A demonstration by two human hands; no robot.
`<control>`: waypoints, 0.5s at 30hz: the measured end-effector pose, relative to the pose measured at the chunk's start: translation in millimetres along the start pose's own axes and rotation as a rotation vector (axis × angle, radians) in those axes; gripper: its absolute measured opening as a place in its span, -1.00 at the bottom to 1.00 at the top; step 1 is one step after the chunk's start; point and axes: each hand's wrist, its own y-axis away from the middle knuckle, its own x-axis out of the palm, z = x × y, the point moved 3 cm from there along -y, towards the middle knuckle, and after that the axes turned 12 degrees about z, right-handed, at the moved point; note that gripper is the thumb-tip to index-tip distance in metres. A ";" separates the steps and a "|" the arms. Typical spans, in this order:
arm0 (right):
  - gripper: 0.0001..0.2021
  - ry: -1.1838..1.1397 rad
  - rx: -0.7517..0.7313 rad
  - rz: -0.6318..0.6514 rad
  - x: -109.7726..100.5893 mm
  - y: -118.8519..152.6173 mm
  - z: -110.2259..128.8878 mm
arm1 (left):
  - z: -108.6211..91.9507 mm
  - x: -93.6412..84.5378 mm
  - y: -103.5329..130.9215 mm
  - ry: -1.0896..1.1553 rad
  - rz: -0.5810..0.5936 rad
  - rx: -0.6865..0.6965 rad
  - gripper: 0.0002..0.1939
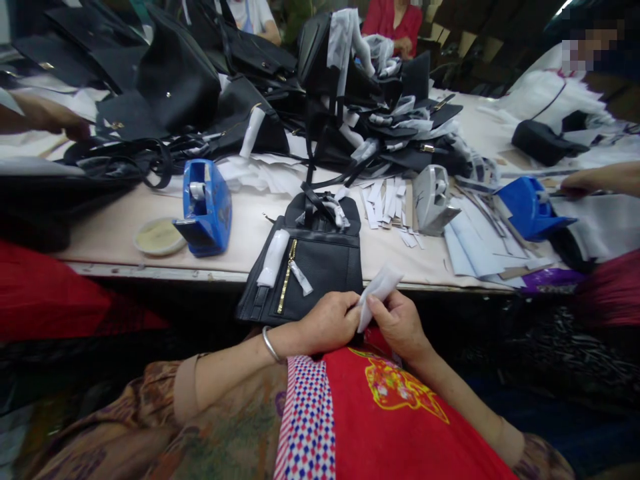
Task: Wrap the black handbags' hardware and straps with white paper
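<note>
A black bag [325, 267] with a gold zipper lies at the table's front edge, its lower part over the edge. White wrapping covers a strap part on its left, and a small wrapped pull hangs by the zipper. In front of the bag's lower right corner, my left hand [334, 321] is closed, pinching the lower left side of a white wrapping strip [379, 292]. My right hand [400, 325] pinches the same strip from the right, thumb on top. The strip sticks up between both hands.
Blue tape dispensers [206, 208] [534, 208] and a grey dispenser [433, 200] stand on the table [240, 257]. A round dish [159, 237] sits at left, paper strips [385, 202] near centre. Black bags [177, 80] pile up behind. Other people's hands [55, 119] reach in from both sides.
</note>
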 end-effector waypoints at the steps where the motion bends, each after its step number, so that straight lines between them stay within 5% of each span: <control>1: -0.72 0.017 -0.005 -0.018 1.1 -0.7 -1.6 | -0.1 -1.4 1.6 0.054 0.051 -0.009 -0.76; 4: -0.72 0.024 0.008 -0.044 4.8 -1.6 -8.3 | 1.5 -3.2 6.3 0.186 0.153 -0.034 -0.79; 10: -0.74 -0.010 0.030 0.001 6.3 1.2 -7.8 | 10.9 1.2 4.4 0.139 0.033 -0.104 -0.78; 15: -0.81 0.044 0.000 0.608 -34.3 -17.1 14.5 | 13.7 2.0 1.8 0.172 0.007 -0.153 -0.80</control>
